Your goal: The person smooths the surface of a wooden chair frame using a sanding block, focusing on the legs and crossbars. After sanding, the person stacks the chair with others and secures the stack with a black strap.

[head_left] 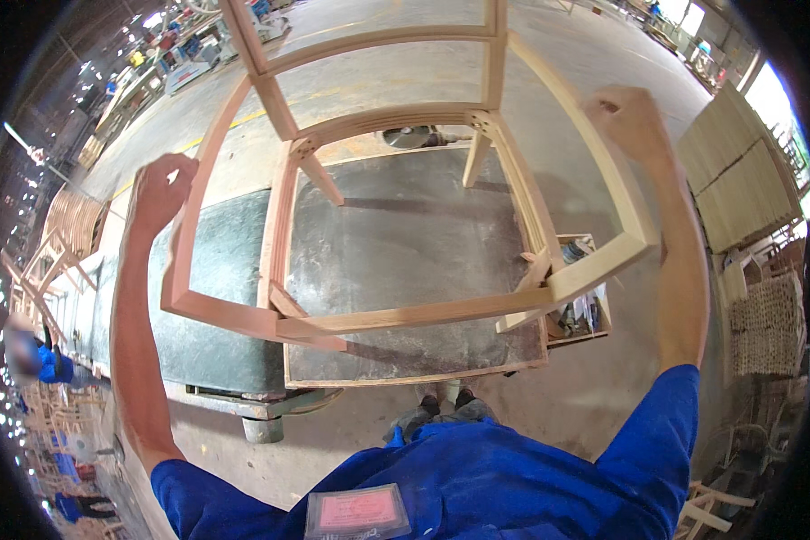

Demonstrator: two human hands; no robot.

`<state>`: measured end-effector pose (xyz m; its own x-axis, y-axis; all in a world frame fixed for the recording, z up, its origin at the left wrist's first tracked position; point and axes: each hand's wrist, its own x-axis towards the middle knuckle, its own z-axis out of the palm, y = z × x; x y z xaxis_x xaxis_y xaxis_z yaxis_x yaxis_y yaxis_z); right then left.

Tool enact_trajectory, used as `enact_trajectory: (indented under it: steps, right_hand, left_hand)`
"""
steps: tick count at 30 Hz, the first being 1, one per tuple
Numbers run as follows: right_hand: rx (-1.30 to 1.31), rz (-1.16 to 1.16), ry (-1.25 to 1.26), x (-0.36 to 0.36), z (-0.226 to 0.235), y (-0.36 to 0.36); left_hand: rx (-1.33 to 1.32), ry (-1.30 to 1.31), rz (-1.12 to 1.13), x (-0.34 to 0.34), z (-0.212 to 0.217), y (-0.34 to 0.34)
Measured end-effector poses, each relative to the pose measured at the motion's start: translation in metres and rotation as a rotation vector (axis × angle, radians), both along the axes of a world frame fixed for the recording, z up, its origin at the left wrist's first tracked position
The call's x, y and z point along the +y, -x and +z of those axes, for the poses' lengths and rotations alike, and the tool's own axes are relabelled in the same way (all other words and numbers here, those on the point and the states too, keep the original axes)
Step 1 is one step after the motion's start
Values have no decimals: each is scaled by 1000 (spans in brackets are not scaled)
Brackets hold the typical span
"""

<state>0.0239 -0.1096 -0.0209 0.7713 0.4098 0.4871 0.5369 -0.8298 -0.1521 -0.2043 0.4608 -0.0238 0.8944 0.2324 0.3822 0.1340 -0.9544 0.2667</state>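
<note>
A bare wooden armchair frame (pixel 414 322) stands over a dark-topped worktable in front of me, its back toward the far side. My left hand (pixel 164 189) is curled closed beside the outer edge of the chair's left armrest (pixel 209 162), touching it or very close. On the other side my right hand (pixel 628 124), slightly blurred, is raised in a loose fist just outside the right armrest (pixel 594 144). What either hand holds, if anything, is hidden by the fingers. The seat opening has no panel, and the tabletop shows through it.
The worktable (pixel 405 355) has a wooden rim. A disc-shaped power tool (pixel 409 137) lies at its far edge. An open wooden box (pixel 594 315) of small items sits at its right. A green-topped bench (pixel 216 270) adjoins on the left. Stacked boards (pixel 738 171) stand right.
</note>
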Motion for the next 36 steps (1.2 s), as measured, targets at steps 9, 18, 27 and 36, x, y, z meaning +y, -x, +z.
enact_trajectory:
  steps: [9,18,27,36]
  right_hand:
    - [-46,75,231,3,12,-13]
    - [112,183,119,8,-16,38]
    - [-107,129,304,-13,-22,33]
    - [32,93,496,-8,-13,34]
  left_hand:
    - [-44,44,4,-5,11,-8]
    - [-90,-30,-106,-27,20,37]
    - [89,-186,-187,-29,-1,35]
    - [217,-123,-108,-7,-19,-20]
